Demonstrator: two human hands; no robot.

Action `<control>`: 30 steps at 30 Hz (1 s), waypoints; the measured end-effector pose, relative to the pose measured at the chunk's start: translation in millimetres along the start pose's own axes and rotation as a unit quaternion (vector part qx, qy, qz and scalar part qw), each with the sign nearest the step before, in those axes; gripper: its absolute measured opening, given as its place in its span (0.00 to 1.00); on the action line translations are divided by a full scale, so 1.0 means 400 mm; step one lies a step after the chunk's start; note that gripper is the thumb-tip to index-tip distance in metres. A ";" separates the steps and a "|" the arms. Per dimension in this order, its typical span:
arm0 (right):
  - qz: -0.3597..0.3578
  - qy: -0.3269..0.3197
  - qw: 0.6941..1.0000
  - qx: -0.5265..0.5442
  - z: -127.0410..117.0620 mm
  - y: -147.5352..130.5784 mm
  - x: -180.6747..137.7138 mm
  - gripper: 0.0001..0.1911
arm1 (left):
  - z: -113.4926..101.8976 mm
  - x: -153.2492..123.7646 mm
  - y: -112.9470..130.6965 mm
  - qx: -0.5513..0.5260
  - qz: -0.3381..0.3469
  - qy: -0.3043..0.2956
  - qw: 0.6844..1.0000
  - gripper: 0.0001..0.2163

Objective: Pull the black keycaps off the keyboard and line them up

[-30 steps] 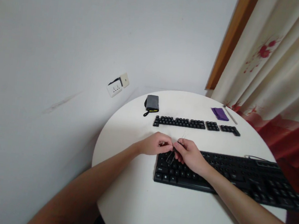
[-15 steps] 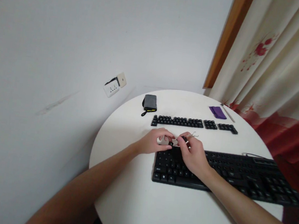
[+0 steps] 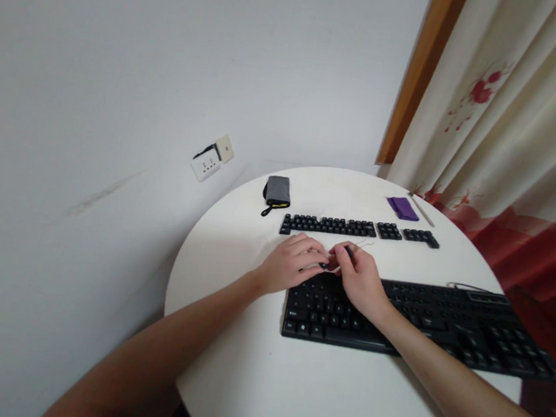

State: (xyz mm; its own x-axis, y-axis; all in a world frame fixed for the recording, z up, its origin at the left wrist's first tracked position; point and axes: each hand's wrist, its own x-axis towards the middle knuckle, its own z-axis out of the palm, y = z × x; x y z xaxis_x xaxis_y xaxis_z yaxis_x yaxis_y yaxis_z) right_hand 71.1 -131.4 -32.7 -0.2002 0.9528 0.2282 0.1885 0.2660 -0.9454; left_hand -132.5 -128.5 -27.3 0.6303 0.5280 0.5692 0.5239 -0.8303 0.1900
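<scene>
Both hands meet just above the top left corner of a black keyboard (image 3: 425,322) on a round white table (image 3: 288,384). My left hand (image 3: 292,263) pinches a small black keycap (image 3: 324,264) between thumb and fingers. My right hand (image 3: 358,274) is closed on a thin wire keycap puller (image 3: 356,247), whose wire loops stick out to the right past the fingers. The two hands touch at the fingertips.
Rows of loose black keycaps (image 3: 356,229) lie in a line behind the hands. A grey pouch (image 3: 278,192) sits at the back left, a purple cloth (image 3: 402,208) and a thin stick (image 3: 422,209) at the back right. A curtain (image 3: 508,127) hangs on the right, a wall socket (image 3: 209,158) on the left.
The hands have lifted off the keyboard's upper left keys and moved slightly back, with a keycap now pinched in the left fingers; the puller has turned so its wires point right.
</scene>
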 end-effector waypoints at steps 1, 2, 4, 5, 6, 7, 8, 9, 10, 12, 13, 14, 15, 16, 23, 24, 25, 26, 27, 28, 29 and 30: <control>-0.002 0.001 1.000 -0.008 -0.001 0.001 0.001 0.18 | 0.001 0.000 0.003 0.007 0.002 0.000 1.000 0.08; -0.004 0.001 1.000 -0.015 -0.002 0.002 0.002 0.18 | 0.001 0.001 0.005 0.010 0.003 -0.002 1.000 0.08; -0.003 -0.003 1.000 -0.026 -0.001 0.004 0.002 0.18 | -0.001 0.003 0.007 0.008 0.004 -0.006 1.000 0.09; -0.003 -0.008 1.000 -0.030 0.000 0.005 0.002 0.18 | -0.002 0.005 0.008 0.002 0.003 -0.009 1.000 0.09; -0.003 -0.013 0.999 -0.034 0.001 0.005 0.001 0.18 | -0.003 0.006 0.008 -0.007 0.002 -0.013 1.000 0.09; -0.004 -0.018 0.999 -0.038 0.003 0.004 0.000 0.18 | -0.005 0.007 0.008 -0.017 0.001 -0.018 1.000 0.09; -0.005 -0.023 0.999 -0.041 0.004 0.003 -0.002 0.18 | -0.006 0.007 0.009 -0.027 0.001 -0.024 0.999 0.09; -0.005 -0.027 0.999 -0.044 0.005 0.001 -0.002 0.18 | -0.006 0.007 0.010 -0.037 0.001 -0.031 0.999 0.09; -0.003 -0.028 0.999 -0.043 0.005 -0.001 -0.003 0.17 | -0.006 0.005 0.012 -0.046 0.001 -0.038 0.998 0.08; 0.007 -0.022 0.999 -0.032 0.004 -0.005 -0.004 0.17 | -0.004 0.002 0.014 -0.060 -0.004 -0.044 0.997 0.08; 0.014 -0.016 1.000 -0.023 0.003 -0.006 -0.003 0.17 | -0.004 0.001 0.013 -0.063 -0.012 -0.040 0.997 0.08; 0.020 -0.010 1.000 -0.012 0.002 -0.006 -0.002 0.18 | -0.003 0.002 0.009 -0.061 -0.025 -0.027 0.997 0.08; 0.026 -0.005 1.000 0.000 0.000 -0.005 -0.001 0.18 | -0.004 0.006 0.002 -0.053 -0.044 -0.008 0.998 0.08; 0.029 -0.001 1.000 0.010 -0.001 -0.002 0.000 0.19 | -0.005 0.012 -0.010 -0.038 -0.068 0.016 0.997 0.08; 0.038 -0.002 0.999 0.030 -0.004 0.010 0.003 0.21 | -0.012 0.058 -0.145 0.112 -0.229 0.025 0.967 0.05; 0.040 0.000 0.999 0.026 -0.004 0.009 0.002 0.21 | -0.009 0.052 -0.157 0.121 -0.242 0.021 0.962 0.05; 0.041 0.001 0.999 0.023 -0.005 0.007 0.002 0.21 | -0.005 0.042 -0.165 0.127 -0.252 0.018 0.959 0.05; 0.042 0.000 0.999 0.021 -0.005 0.005 0.001 0.21 | 0.000 0.031 -0.171 0.132 -0.260 0.018 0.956 0.05; 0.042 -0.001 0.999 0.020 -0.006 0.003 0.001 0.21 | 0.005 0.018 -0.175 0.134 -0.266 0.018 0.954 0.05; 0.040 -0.002 0.999 0.020 -0.006 0.002 0.000 0.21 | 0.009 0.005 -0.179 0.136 -0.266 0.015 0.954 0.04; 0.038 -0.004 0.999 0.019 -0.007 0.001 0.000 0.21 | 0.012 -0.007 -0.183 0.138 -0.265 0.013 0.954 0.04; 0.037 -0.006 0.999 0.017 -0.007 0.001 -0.001 0.21 | 0.014 -0.017 -0.188 0.139 -0.266 0.012 0.954 0.05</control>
State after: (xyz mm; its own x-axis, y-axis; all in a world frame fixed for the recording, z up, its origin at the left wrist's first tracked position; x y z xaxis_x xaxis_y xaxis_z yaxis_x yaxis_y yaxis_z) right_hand 73.9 -131.2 -32.7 -0.1984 0.9677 0.1558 0.1710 0.1907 -0.9666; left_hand -172.9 -68.7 -49.9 0.2215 0.8544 0.4700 0.8998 -0.3648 0.2391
